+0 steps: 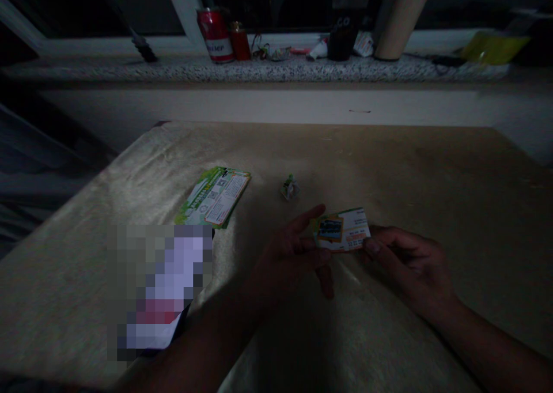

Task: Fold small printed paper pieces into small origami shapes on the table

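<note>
A small stack of printed cards (344,230), white with an orange-framed picture, is held up over the table between both hands. My left hand (302,252) grips its left edge between thumb and fingers, one finger stretched out behind. At the right edge, the thumb and fingers of my right hand (401,260) pinch the cards. Just beyond my left hand, a small crumpled green and white object (290,188) lies on the table; I cannot make out its kind. Green and white printed leaflets (216,197) lie farther left.
A lit, blurred-out device (173,289), like a phone, lies beside my left forearm on the cloth-covered table (389,162). On the windowsill (276,70) behind stand a red can (215,36), a red lighter-like item (239,41), a dark cup (344,27) and a cardboard tube (404,18).
</note>
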Demonstrator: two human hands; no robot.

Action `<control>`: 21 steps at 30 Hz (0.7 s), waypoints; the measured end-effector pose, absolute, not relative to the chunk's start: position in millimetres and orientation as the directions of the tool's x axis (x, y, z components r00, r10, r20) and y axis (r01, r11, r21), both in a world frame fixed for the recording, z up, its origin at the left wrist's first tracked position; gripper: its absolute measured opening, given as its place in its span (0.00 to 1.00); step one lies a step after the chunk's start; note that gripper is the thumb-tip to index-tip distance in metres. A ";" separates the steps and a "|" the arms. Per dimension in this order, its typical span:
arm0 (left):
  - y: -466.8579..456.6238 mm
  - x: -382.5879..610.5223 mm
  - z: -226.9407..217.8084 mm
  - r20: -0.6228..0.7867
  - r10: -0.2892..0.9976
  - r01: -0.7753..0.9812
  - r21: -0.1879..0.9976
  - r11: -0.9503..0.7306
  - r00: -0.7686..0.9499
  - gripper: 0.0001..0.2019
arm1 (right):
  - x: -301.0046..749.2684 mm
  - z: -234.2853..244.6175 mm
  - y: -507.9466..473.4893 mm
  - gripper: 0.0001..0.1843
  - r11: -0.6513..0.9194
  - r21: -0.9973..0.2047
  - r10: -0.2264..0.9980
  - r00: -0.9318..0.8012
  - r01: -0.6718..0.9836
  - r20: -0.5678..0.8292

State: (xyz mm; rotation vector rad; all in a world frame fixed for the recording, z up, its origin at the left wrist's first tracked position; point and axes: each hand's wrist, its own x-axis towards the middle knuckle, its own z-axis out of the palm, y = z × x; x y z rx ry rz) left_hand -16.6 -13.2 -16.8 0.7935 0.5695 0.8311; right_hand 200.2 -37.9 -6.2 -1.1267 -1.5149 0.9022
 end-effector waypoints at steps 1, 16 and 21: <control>-13.5 -16.4 -16.5 -0.139 0.823 -0.421 0.805 0.418 0.551 0.40 | 200.5 -6.2 -37.8 0.13 0.290 -0.933 0.957 -0.070 0.212 0.281; -20.7 -11.9 -1.4 -0.188 0.931 -0.135 0.962 0.240 0.312 0.34 | 198.8 -10.8 -32.4 0.07 0.130 -0.988 0.989 -0.078 0.085 0.124; -21.4 -10.0 -2.3 -0.153 0.954 -0.101 0.978 0.184 0.259 0.36 | 195.0 -4.8 -33.1 0.12 0.099 -0.993 0.994 -0.063 0.069 0.094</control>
